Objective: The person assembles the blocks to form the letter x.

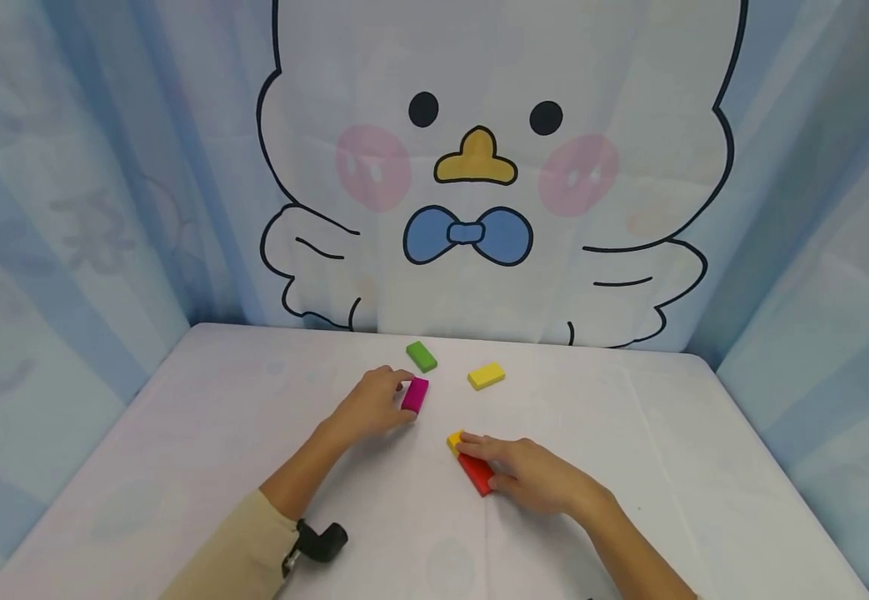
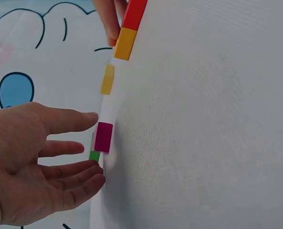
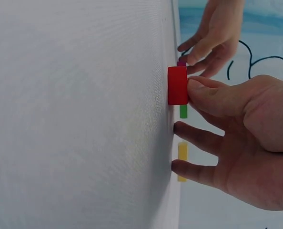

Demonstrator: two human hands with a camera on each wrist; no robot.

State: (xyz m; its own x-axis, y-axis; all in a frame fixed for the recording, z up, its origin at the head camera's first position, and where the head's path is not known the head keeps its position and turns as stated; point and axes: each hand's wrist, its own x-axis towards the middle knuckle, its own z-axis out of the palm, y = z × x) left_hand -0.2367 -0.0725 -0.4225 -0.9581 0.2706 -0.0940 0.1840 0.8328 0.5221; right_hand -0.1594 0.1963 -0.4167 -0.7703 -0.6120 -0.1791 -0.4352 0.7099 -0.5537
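Note:
My left hand [image 1: 377, 403] spreads thumb and fingers around the ends of a magenta block [image 1: 415, 395]; in the left wrist view narrow gaps show between the fingertips and the block [image 2: 104, 137]. Lower right, my right hand [image 1: 539, 473] rests on a red block [image 1: 476, 473] and an orange-yellow block [image 1: 454, 442], which lie end to end. Its thumb touches the red block's upper edge in the right wrist view [image 3: 177, 86], while two other fingers reach straight down to the table. The index fingertip is by the orange-yellow block and partly covers it.
A green block [image 1: 422, 357] lies just beyond the magenta one, and a yellow block [image 1: 486, 376] to its right. The white table [image 1: 179, 467] ends at a patterned curtain [image 1: 471, 292]. A black wrist device [image 1: 322, 542] sits at the left sleeve.

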